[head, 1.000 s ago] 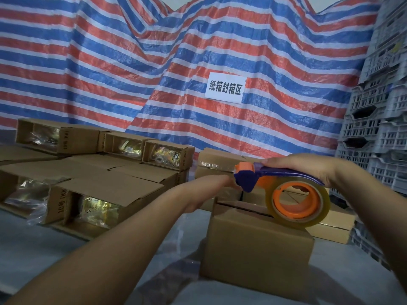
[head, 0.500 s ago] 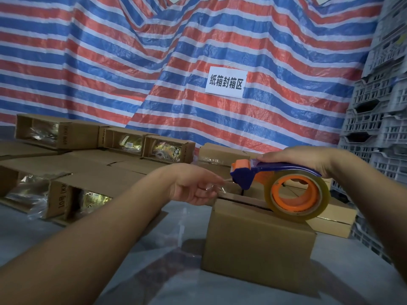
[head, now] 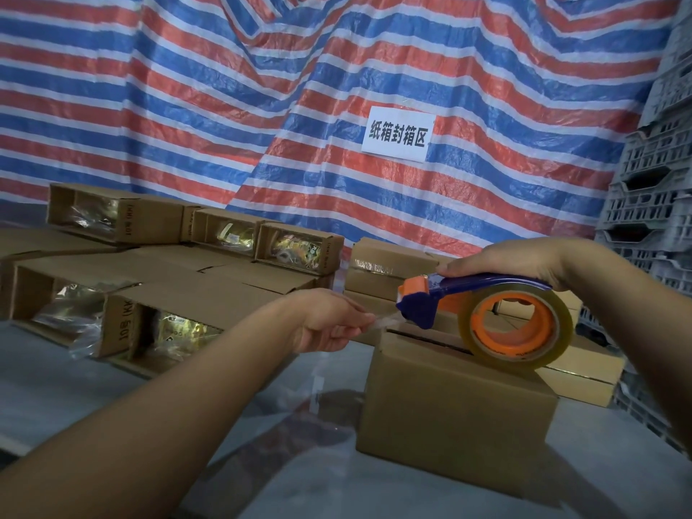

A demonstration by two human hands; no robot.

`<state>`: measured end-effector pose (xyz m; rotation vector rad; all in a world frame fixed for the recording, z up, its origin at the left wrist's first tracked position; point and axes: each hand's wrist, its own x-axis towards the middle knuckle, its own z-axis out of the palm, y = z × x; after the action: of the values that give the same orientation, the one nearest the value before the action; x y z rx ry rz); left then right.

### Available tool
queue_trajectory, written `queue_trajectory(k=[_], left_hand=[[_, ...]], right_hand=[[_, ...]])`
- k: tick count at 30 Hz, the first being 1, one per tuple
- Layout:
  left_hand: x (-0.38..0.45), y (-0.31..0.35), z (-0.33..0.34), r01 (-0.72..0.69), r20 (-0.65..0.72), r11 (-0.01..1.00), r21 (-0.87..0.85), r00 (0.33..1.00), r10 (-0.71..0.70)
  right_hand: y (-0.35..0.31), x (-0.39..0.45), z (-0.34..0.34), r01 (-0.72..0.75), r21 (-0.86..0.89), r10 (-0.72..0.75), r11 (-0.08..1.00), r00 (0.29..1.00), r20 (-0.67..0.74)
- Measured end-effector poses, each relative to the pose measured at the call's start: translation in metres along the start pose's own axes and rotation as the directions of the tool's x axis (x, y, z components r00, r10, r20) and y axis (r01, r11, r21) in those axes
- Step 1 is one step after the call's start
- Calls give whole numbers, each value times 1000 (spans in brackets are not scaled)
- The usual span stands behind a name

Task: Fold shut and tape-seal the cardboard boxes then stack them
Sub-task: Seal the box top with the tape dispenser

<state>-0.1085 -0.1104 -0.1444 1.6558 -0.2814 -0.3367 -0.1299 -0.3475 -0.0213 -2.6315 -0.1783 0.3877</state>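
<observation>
A brown cardboard box stands on the grey table in front of me, its top flaps folded down with a dark gap between them. Over it my right hand grips the blue handle of a tape dispenser with an orange hub and a clear roll. The roll hangs just above the box's top. My left hand pinches the loose end of clear tape drawn out from the dispenser's blue mouth, left of the box.
Several open cardboard boxes with shiny wrapped goods lie on their sides at the left. Taped boxes are stacked behind the front box. Grey plastic crates tower at the right. A striped tarp with a white sign hangs behind.
My left hand has pulled back leftward from the dispenser, drawing out a short strip of clear tape. The dispenser stays over the box.
</observation>
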Motion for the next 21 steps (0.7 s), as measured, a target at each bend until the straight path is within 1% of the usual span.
queue_trajectory(k=[5, 8, 11, 14, 18, 21], left_hand=[[4, -15, 1, -32, -35, 992, -124, 999, 28], [7, -22, 1, -21, -24, 988, -154, 1000, 18], [9, -30, 0, -5, 7, 981, -196, 1000, 6], [10, -38, 1, 21, 21, 970, -241, 1000, -16], [14, -48, 12, 87, 103, 943, -321, 993, -57], [15, -51, 14, 121, 130, 939, -322, 988, -83]], right_hand=[[-1, 2, 1, -8, -20, 8, 1000, 1000, 2], [-4, 3, 1, -17, -48, 17, 999, 1000, -8], [-8, 4, 2, -32, -83, 32, 996, 999, 0], [-10, 4, 4, -8, -85, 9, 996, 1000, 16], [-12, 5, 6, -14, -95, 16, 995, 1000, 18], [-13, 7, 6, -22, -97, 24, 995, 1000, 16]])
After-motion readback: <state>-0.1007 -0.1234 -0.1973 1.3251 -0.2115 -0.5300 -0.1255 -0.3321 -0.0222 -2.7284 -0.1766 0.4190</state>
